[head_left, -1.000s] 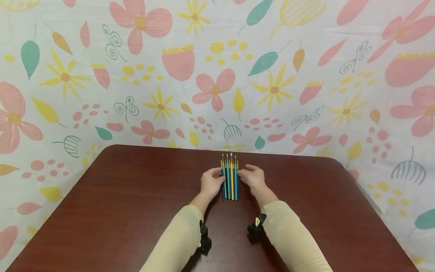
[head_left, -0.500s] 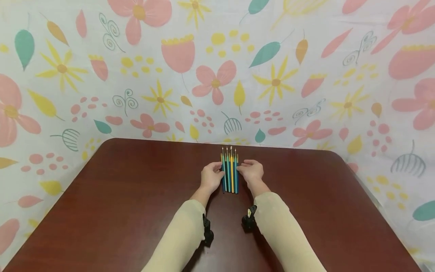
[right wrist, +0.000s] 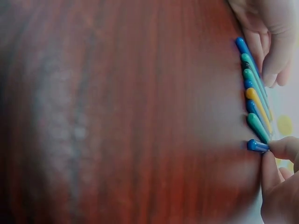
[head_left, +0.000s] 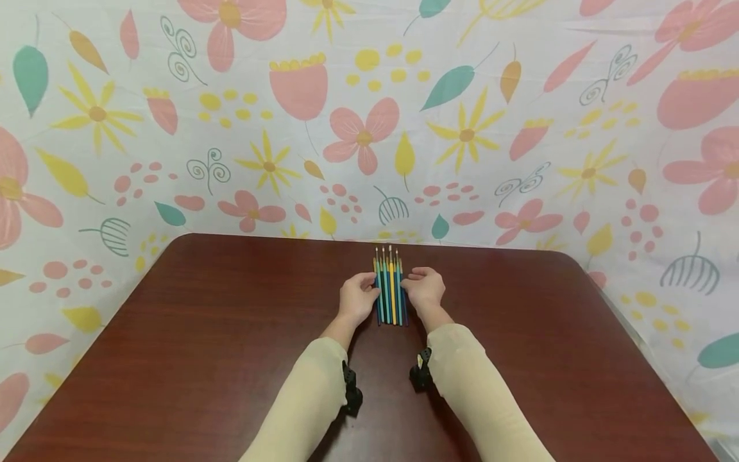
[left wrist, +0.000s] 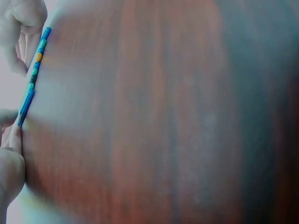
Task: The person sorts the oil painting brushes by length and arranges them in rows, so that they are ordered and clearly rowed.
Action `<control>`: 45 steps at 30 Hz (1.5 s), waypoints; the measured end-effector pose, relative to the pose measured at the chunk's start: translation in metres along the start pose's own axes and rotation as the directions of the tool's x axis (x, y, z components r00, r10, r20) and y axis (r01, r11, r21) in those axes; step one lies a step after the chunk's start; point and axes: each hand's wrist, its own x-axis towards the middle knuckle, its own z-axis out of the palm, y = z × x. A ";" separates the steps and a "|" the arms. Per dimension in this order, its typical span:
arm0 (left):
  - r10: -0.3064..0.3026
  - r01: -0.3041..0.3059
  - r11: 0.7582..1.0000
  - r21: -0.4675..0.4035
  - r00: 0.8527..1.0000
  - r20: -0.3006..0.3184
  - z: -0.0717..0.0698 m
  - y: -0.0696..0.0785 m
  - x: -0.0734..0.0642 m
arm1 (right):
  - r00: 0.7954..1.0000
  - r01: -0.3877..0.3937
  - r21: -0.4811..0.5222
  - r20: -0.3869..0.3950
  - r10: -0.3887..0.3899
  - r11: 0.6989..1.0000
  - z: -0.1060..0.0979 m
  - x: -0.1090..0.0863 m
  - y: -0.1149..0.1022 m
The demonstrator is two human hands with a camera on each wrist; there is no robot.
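Several slim paintbrushes [head_left: 393, 298] lie side by side in a flat row on the table, bristle tips pointing away from me. Their handles are blue, teal and dark, with one yellow handle [right wrist: 254, 97] among them. On the row's left side my left hand [head_left: 356, 299] holds the outermost blue brush [left wrist: 27, 106] between thumb and fingers. My right hand [head_left: 425, 290] pinches the blue paintbrush [right wrist: 258, 145] at the right edge, which is slightly angled from its neighbours. Fingers partly cover both outer brushes.
The dark red-brown table [head_left: 190, 359] has rounded far corners. Behind it hangs a white cloth [head_left: 364, 77] printed with flowers and leaves. Each pale sleeve carries a small black camera, one at the left wrist [head_left: 351, 390] and one at the right wrist [head_left: 421, 371].
My right hand has moved in closer to the row. The near end of the rightmost blue paintbrush now angles out to the right. The head view has shifted slightly.
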 end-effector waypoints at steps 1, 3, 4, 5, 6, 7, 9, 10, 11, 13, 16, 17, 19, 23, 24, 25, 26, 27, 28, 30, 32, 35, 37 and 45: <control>-0.001 0.001 1.000 0.000 1.000 0.000 0.000 0.000 0.000 | 1.000 0.008 -0.017 -0.003 -0.008 1.000 0.000 0.000 0.000; -0.001 0.001 1.000 0.000 1.000 0.000 0.000 0.000 0.000 | 1.000 0.020 -0.049 -0.005 -0.021 0.999 0.001 -0.001 0.000; -0.002 0.002 1.000 0.003 1.000 -0.001 0.001 0.000 0.000 | 1.000 0.025 -0.062 -0.005 -0.026 0.998 0.001 -0.001 -0.001; -0.001 0.001 1.000 0.006 1.000 -0.002 0.001 0.000 0.000 | 0.999 0.031 -0.075 -0.006 -0.032 0.997 0.001 -0.002 -0.001; -0.003 0.003 1.000 0.007 1.000 -0.001 0.001 0.000 0.000 | 0.999 0.033 -0.084 -0.007 -0.034 0.996 0.001 -0.003 -0.002; -0.001 0.001 1.000 0.010 1.000 -0.003 0.001 0.000 0.000 | 0.999 0.035 -0.092 -0.009 -0.036 0.995 0.001 -0.004 -0.002; 0.001 -0.001 1.000 0.013 1.000 -0.006 0.002 -0.001 0.000 | 0.999 0.044 -0.107 -0.011 -0.045 0.993 0.002 -0.005 -0.003; 0.001 -0.001 1.000 0.014 1.000 -0.008 0.002 -0.001 0.000 | 0.999 0.048 -0.112 -0.011 -0.049 0.993 0.002 -0.006 -0.004; 0.000 0.000 1.000 0.011 1.000 -0.009 0.002 -0.001 0.000 | 0.998 0.053 -0.123 -0.010 -0.055 0.991 0.003 -0.007 -0.004; 0.002 -0.002 1.000 0.007 1.000 -0.010 0.002 -0.001 0.001 | 0.998 0.065 -0.141 -0.010 -0.067 0.988 0.003 -0.007 -0.004; 0.003 -0.003 1.000 0.000 1.000 -0.015 0.002 -0.002 0.001 | 0.996 0.082 -0.161 -0.009 -0.084 0.984 0.004 -0.008 -0.004; 0.002 -0.002 1.000 -0.001 1.000 -0.014 0.002 -0.002 0.001 | 0.996 0.086 -0.168 -0.010 -0.089 0.982 0.004 -0.008 -0.004; -0.001 0.001 1.000 -0.002 1.000 -0.013 0.003 -0.003 0.000 | 0.996 0.090 -0.178 -0.010 -0.094 0.980 0.004 -0.008 -0.003; -0.011 0.011 1.000 0.000 1.000 -0.008 0.005 -0.005 -0.001 | 0.997 0.074 -0.180 -0.018 -0.078 0.981 0.002 -0.006 0.000; -0.010 0.010 1.000 0.000 1.000 -0.008 0.005 -0.006 -0.001 | 0.997 0.068 -0.172 -0.020 -0.073 0.983 0.001 -0.005 0.000; -0.009 0.009 1.000 0.000 1.000 -0.010 0.006 -0.006 -0.002 | 0.997 0.063 -0.166 -0.023 -0.068 0.984 0.000 -0.004 0.000; -0.008 0.008 1.000 -0.002 1.000 -0.011 0.006 -0.006 -0.002 | 0.998 0.059 -0.158 -0.027 -0.064 0.986 0.000 -0.004 0.001; -0.006 0.006 1.000 -0.004 1.000 -0.012 0.006 -0.005 -0.002 | 0.998 0.055 -0.148 -0.028 -0.060 0.988 -0.001 -0.003 0.001; -0.004 0.004 1.000 -0.004 1.000 -0.013 0.006 -0.005 -0.003 | 0.998 0.052 -0.137 -0.030 -0.056 0.989 -0.001 -0.003 0.001; -0.001 0.001 1.000 0.000 1.000 -0.013 0.006 -0.005 -0.003 | 0.999 0.040 -0.114 -0.030 -0.044 0.993 -0.002 -0.002 0.001; -0.002 0.002 1.000 0.002 1.000 -0.011 0.006 -0.004 -0.005 | 0.999 0.025 -0.087 -0.025 -0.027 0.996 -0.003 -0.003 0.002; -0.004 0.004 1.000 0.005 1.000 -0.009 0.005 -0.005 -0.006 | 1.000 0.007 -0.040 -0.002 -0.007 0.999 -0.004 -0.003 0.003; -0.002 0.003 1.000 0.004 1.000 -0.008 0.004 -0.005 -0.006 | 1.000 0.000 -0.008 0.011 0.001 1.000 -0.004 -0.003 0.003; 0.020 -0.020 1.000 0.006 1.000 -0.011 0.003 -0.003 -0.003 | 0.999 -0.024 0.095 0.030 0.021 0.995 -0.008 -0.003 -0.001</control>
